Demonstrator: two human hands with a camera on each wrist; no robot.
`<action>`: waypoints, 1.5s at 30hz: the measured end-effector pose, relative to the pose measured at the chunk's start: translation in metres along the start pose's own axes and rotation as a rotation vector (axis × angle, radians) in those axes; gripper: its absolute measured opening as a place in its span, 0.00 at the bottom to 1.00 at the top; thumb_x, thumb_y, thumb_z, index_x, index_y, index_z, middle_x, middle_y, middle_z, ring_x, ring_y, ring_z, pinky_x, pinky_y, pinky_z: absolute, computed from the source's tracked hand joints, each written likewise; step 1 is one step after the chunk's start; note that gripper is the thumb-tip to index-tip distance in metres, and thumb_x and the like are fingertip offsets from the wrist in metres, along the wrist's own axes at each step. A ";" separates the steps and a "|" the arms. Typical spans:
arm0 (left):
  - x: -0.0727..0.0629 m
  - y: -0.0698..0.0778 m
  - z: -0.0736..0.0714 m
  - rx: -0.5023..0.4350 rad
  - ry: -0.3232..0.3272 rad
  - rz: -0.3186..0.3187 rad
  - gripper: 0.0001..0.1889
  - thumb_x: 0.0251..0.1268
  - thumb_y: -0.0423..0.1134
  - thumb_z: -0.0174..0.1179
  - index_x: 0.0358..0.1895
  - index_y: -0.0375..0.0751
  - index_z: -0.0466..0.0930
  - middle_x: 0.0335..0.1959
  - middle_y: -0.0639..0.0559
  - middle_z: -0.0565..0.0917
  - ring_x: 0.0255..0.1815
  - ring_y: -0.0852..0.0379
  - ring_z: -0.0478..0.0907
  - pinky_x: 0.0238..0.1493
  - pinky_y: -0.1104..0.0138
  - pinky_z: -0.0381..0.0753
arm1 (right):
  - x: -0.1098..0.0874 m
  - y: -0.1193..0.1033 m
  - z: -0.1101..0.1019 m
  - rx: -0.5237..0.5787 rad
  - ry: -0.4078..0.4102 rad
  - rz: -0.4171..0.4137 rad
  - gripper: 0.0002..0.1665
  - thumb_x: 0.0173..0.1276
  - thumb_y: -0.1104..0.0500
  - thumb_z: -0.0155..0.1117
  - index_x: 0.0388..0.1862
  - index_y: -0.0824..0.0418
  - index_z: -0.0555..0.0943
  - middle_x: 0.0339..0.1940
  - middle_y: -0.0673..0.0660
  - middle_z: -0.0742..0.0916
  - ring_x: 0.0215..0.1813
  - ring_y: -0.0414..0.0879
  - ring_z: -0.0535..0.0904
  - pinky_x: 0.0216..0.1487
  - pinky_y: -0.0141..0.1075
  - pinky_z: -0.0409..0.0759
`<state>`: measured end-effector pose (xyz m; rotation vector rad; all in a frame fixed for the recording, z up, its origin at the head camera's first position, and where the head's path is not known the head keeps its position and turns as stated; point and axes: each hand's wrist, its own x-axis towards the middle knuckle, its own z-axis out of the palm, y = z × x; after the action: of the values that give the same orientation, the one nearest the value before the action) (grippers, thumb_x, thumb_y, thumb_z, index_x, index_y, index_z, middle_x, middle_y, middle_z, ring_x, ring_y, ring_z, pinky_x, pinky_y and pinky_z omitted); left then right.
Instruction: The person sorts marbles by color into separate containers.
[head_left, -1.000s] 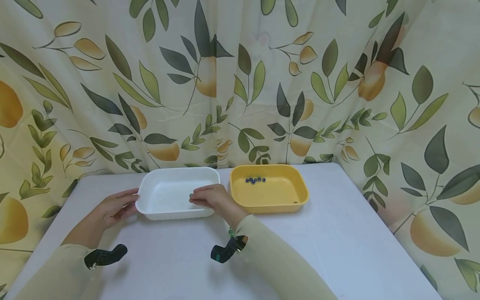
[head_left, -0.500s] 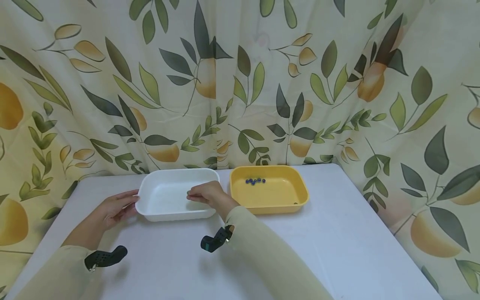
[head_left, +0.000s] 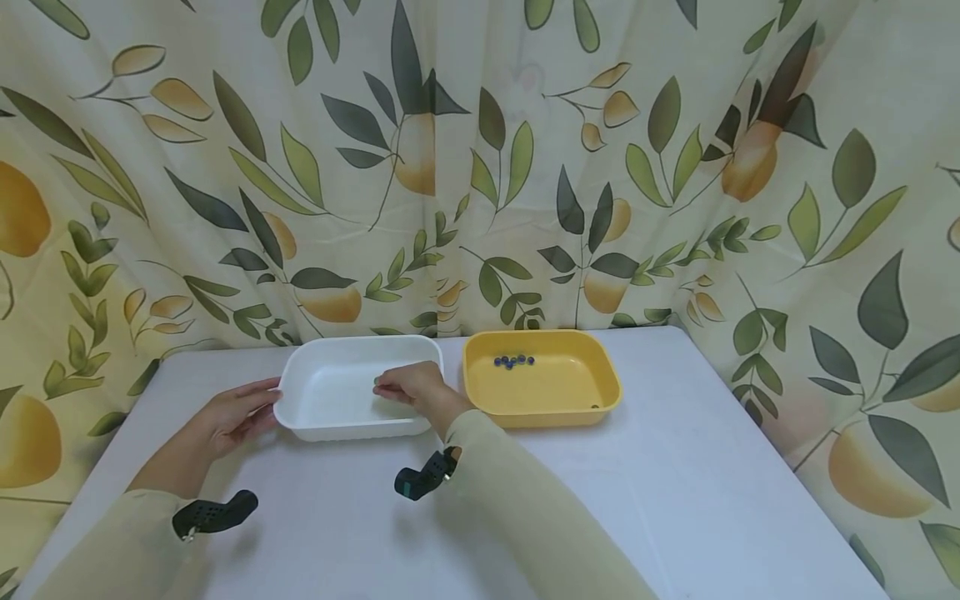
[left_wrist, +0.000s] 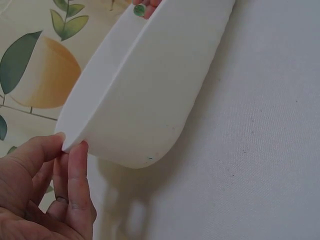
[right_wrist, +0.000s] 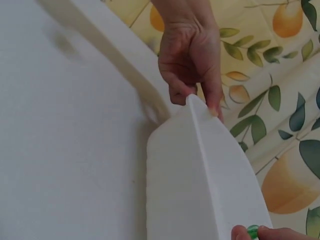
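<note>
One green marble [right_wrist: 253, 232], pinched in the right hand [head_left: 412, 388] at a white tray [head_left: 326, 387] the left hand [head_left: 236, 417] grips, seems mid-placing; release likely next.

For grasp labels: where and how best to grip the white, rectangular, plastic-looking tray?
White tray: likely pinch its left rim, coming from the left. The raised wall's edge looks thin, the left hand fits there, and the right hand crowds the right half.

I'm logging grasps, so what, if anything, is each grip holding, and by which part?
Left grip: the white tray, by the rim at its left end. Right grip: a green marble, pinched by its sides.
</note>
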<state>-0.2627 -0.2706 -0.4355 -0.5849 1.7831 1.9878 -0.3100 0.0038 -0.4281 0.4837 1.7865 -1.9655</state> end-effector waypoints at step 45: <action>0.002 -0.001 0.001 0.002 -0.006 -0.014 0.09 0.67 0.37 0.64 0.34 0.61 0.83 0.30 0.58 0.84 0.30 0.64 0.82 0.43 0.72 0.85 | -0.064 -0.012 -0.091 0.035 -0.245 -0.043 0.24 0.72 0.64 0.60 0.65 0.71 0.74 0.63 0.68 0.80 0.53 0.51 0.86 0.53 0.35 0.83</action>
<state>-0.2636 -0.2699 -0.4370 -0.5882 1.7728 1.9765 -0.2655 0.1007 -0.3934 0.2052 1.6241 -1.9914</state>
